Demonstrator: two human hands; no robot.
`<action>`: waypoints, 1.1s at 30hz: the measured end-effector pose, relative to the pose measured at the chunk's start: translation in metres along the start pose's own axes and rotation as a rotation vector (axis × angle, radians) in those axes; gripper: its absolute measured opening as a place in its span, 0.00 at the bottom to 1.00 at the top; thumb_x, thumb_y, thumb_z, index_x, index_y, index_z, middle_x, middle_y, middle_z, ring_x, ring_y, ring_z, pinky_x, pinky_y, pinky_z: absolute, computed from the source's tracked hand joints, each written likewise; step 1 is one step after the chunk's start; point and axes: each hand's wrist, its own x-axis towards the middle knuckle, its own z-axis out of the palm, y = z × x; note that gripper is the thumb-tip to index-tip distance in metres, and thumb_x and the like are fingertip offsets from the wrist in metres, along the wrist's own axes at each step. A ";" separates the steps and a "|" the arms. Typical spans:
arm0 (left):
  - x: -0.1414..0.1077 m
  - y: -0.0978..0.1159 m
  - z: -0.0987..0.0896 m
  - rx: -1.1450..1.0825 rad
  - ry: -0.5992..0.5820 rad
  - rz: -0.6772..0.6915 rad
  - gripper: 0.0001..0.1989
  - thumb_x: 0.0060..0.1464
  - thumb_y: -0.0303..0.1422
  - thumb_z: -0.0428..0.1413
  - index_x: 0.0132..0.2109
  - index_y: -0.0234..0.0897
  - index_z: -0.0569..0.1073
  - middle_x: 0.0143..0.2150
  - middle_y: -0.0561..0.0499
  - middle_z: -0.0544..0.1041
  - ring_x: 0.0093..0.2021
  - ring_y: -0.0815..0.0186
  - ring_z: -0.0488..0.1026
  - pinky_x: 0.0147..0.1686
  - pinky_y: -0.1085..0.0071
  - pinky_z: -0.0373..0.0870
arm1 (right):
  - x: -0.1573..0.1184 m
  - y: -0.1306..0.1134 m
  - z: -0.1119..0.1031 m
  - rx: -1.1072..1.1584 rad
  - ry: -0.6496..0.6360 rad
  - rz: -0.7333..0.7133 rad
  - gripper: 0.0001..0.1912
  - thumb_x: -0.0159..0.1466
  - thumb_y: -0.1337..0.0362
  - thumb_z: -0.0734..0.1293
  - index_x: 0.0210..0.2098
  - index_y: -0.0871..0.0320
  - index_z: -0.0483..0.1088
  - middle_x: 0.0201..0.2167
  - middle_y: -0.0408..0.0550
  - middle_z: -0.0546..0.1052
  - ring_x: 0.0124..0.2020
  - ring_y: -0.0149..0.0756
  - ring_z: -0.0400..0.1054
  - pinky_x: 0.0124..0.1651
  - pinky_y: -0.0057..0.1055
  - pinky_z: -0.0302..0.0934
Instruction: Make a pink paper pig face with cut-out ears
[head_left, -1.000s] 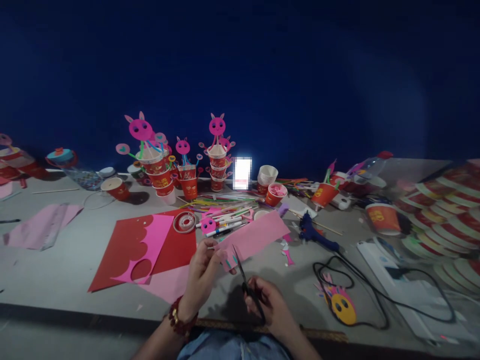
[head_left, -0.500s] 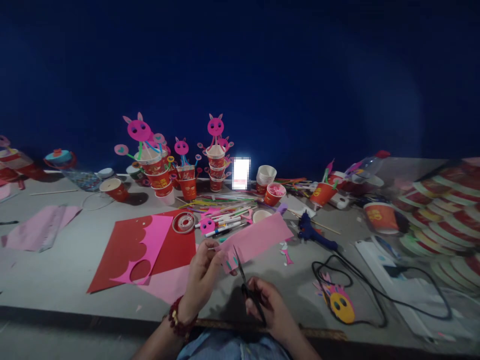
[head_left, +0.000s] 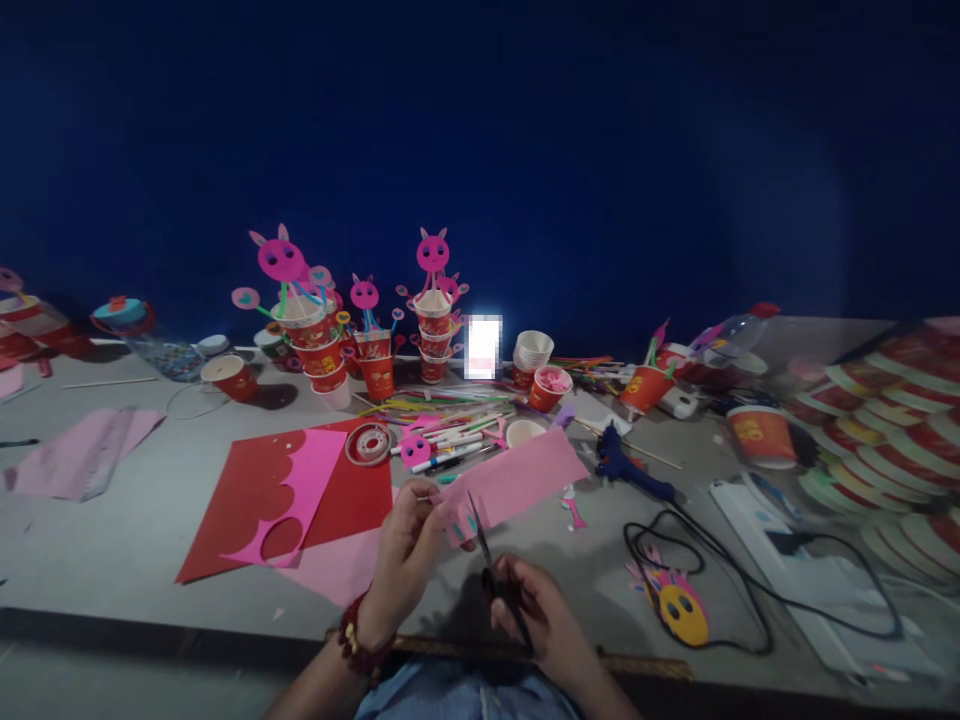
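Near the table's front edge, my left hand [head_left: 411, 545] pinches the left end of a pink paper strip [head_left: 525, 480]. Small teal marks show on the paper close to my fingertips. My right hand [head_left: 536, 610] is closed round the handles of black scissors [head_left: 491, 573]. Their blades point up and away from me, with the tips at the pink paper beside the teal marks. Part of my left fingers lies hidden behind the paper. Below my left hand, a light pink sheet [head_left: 337, 567] and a red sheet [head_left: 214, 520] lie on the table.
Markers [head_left: 454, 450] and a tape roll [head_left: 368, 444] lie beyond my hands. A blue glue gun [head_left: 630, 468] with a looping black cord [head_left: 750, 580] is at the right, near a yellow paper face [head_left: 684, 613]. Decorated cup stacks [head_left: 319, 358] stand at the back.
Hardly anything differs. Both hands, the scissors and the pink paper keep nearly the same place; the view has shifted very slightly.
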 end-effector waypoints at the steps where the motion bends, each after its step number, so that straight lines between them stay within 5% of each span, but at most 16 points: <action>1: 0.000 0.000 0.000 0.002 -0.005 0.001 0.08 0.66 0.39 0.51 0.45 0.41 0.64 0.28 0.53 0.77 0.29 0.64 0.76 0.31 0.72 0.67 | 0.000 0.001 0.000 -0.007 0.003 0.000 0.30 0.51 0.34 0.70 0.30 0.55 0.65 0.26 0.39 0.63 0.27 0.32 0.61 0.32 0.28 0.60; 23: 0.001 0.006 -0.002 -0.049 -0.009 -0.033 0.09 0.65 0.41 0.53 0.44 0.41 0.63 0.29 0.53 0.80 0.26 0.65 0.77 0.27 0.73 0.68 | 0.008 0.016 0.004 -0.012 0.052 0.019 0.34 0.46 0.29 0.68 0.27 0.54 0.63 0.21 0.38 0.64 0.22 0.30 0.58 0.26 0.27 0.57; 33: 0.001 0.006 -0.005 -0.045 -0.035 -0.057 0.09 0.65 0.40 0.53 0.46 0.41 0.63 0.28 0.53 0.79 0.26 0.65 0.77 0.26 0.74 0.66 | 0.000 -0.021 0.000 -0.041 -0.053 0.056 0.31 0.50 0.34 0.70 0.27 0.55 0.62 0.22 0.37 0.63 0.24 0.30 0.58 0.27 0.26 0.56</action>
